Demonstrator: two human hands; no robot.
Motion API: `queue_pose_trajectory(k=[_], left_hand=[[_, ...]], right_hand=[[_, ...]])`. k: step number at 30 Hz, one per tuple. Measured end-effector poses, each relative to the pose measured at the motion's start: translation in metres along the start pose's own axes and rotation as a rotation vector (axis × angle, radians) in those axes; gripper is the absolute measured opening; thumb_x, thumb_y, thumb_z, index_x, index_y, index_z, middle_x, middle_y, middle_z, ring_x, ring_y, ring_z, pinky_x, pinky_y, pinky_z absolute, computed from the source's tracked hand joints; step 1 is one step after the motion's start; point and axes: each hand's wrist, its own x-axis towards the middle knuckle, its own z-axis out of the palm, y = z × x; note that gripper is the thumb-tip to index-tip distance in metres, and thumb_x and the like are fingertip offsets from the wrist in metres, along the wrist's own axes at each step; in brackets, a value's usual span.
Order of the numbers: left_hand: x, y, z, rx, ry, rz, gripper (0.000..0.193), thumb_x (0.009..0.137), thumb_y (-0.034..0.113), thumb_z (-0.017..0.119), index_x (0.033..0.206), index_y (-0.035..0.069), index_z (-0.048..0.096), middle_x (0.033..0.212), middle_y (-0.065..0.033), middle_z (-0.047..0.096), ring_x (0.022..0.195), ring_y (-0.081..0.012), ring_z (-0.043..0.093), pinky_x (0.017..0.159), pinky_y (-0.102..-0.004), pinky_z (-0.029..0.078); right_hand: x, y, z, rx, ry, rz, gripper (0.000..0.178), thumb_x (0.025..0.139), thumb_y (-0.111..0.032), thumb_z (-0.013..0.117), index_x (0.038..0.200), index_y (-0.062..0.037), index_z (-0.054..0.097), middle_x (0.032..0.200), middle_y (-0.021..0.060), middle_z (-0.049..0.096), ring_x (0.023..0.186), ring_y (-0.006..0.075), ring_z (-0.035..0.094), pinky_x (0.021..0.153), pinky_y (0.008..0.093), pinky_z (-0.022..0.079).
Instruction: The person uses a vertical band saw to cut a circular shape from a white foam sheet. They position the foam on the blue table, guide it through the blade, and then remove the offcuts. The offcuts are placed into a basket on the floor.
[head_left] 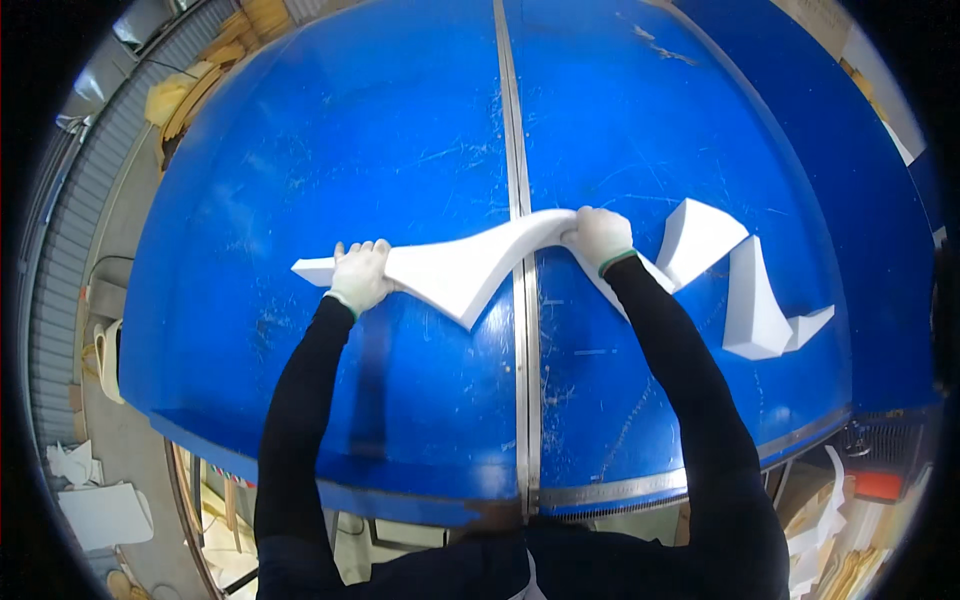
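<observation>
A long, curved piece of white foam [455, 270] stretches across the middle of the blue table, over the metal strip. My left hand [362, 275], in a white glove, is closed around its narrow left part, and a tip sticks out beyond the fingers. At the right, my gloved right hand [603, 236] is closed on the arched end of the white foam; the fingers' undersides are hidden. Close beside that hand lies a blocky white foam offcut [705, 240]. Further right sits another angular foam offcut [757, 305] with a thin pointed tail.
The blue tabletop [380, 150] is scratched, and a metal strip [514, 150] splits it lengthwise. A metal edge with a slotted band [620, 493] runs along the near right. White sheets [105, 515] lie on the floor at left, and scraps [820, 530] are piled below right.
</observation>
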Motion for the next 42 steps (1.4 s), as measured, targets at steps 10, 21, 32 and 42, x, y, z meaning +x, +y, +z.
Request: queue_pose_trajectory(k=[10, 21, 32, 42], left_hand=[[0.088, -0.048, 0.028, -0.128, -0.005, -0.322, 0.061, 0.078, 0.048, 0.082, 0.114, 0.004, 0.062, 0.108, -0.0183, 0.07, 0.103, -0.0378, 0.069, 0.084, -0.0542, 0.055], [-0.015, 0.066, -0.003, -0.138, 0.001, 0.287, 0.047, 0.079, 0.023, 0.079, 0.117, 0.004, 0.058, 0.112, -0.0146, 0.065, 0.11, -0.0341, 0.062, 0.09, -0.0508, 0.048], [0.088, 0.054, 0.024, -0.229, 0.248, -0.1, 0.045, 0.087, 0.04, 0.076, 0.101, 0.0, 0.061, 0.091, -0.0214, 0.071, 0.085, -0.0405, 0.071, 0.073, -0.0517, 0.057], [0.043, -0.011, 0.098, -0.848, 0.178, -0.454, 0.045, 0.091, 0.036, 0.069, 0.115, -0.002, 0.071, 0.11, -0.0214, 0.074, 0.107, -0.0342, 0.071, 0.091, -0.0423, 0.053]], right_hand=[[0.094, 0.096, 0.009, 0.051, 0.025, 0.33, 0.046, 0.077, -0.044, 0.081, 0.101, -0.0057, 0.078, 0.099, 0.021, 0.075, 0.098, 0.0356, 0.073, 0.088, 0.0454, 0.058], [-0.094, 0.002, -0.15, 0.188, -0.193, -0.851, 0.044, 0.056, -0.037, 0.09, 0.088, -0.0087, 0.078, 0.159, 0.022, 0.037, 0.151, 0.045, 0.023, 0.121, 0.0636, 0.017], [-0.005, 0.016, -0.063, -0.037, -0.28, -0.397, 0.08, 0.059, -0.058, 0.085, 0.108, 0.0006, 0.065, 0.115, 0.0188, 0.064, 0.114, 0.0375, 0.062, 0.095, 0.0414, 0.053], [0.025, 0.082, -0.044, 0.051, -0.097, -0.125, 0.106, 0.055, -0.044, 0.094, 0.137, 0.004, 0.047, 0.13, 0.0317, 0.055, 0.12, 0.0436, 0.059, 0.1, 0.0483, 0.051]])
